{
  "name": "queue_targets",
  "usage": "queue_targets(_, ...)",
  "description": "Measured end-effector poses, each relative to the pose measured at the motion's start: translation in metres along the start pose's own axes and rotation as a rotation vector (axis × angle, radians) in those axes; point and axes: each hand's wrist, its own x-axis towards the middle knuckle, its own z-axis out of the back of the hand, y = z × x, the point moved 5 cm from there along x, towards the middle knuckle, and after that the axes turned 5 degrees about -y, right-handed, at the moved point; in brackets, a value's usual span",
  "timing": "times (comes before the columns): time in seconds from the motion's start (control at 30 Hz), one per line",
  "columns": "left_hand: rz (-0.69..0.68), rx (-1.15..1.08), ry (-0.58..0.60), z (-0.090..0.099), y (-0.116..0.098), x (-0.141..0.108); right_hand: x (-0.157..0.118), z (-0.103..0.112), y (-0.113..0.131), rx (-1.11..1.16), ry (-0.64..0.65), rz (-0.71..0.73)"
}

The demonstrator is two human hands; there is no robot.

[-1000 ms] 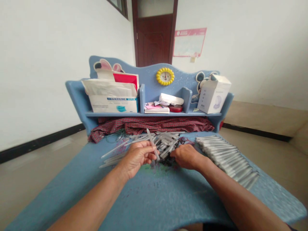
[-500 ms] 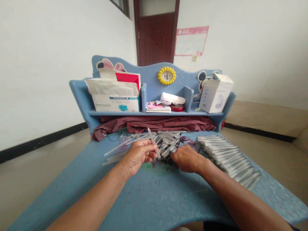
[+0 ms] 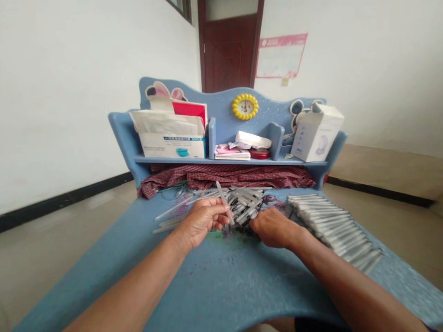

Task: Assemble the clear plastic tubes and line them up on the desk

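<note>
My left hand [image 3: 204, 220] pinches a translucent pen barrel [image 3: 221, 192] between thumb and fingers, tilted with its upper end to the left. Just behind it spreads a loose pile of clear pen barrels and small black parts [image 3: 245, 203]. At the pile's right front edge is my right hand [image 3: 272, 227], its fingers curled closed and pointing down; whatever they grip is hidden. Several more clear barrels [image 3: 169, 225] lie on the table left of the left hand. Right of my right hand, many pens [image 3: 328, 226] lie side by side in a stacked row.
The blue table [image 3: 214, 286] carries a raised shelf [image 3: 166, 160] along its back. On that shelf stand a face-mask box [image 3: 155, 145], papers with a red tin [image 3: 259, 154], and a white carton [image 3: 316, 133]. A checked cloth [image 3: 235, 175] is bunched underneath.
The view has shifted slightly, so everything sits a little further right. Both hands keep nearly the same pose, the left still pinching the barrel and the right still at the pile.
</note>
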Motion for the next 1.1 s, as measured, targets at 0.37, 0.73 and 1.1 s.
queue_targets(0.37,0.012,-0.009,0.006,-0.0002,0.0009,0.0002,0.0012,-0.0019,0.0037,0.029,-0.048,0.045)
queue_targets(0.73,0.022,-0.029,0.002,-0.0028,-0.0017,-0.0030,0.0030,-0.0022,-0.0040,-0.003,-0.034,-0.049)
queue_targets(1.1,0.033,-0.038,0.013,0.0006,0.0033,0.0000,0.0039,-0.0035,-0.0037,-0.011,-0.098,-0.001)
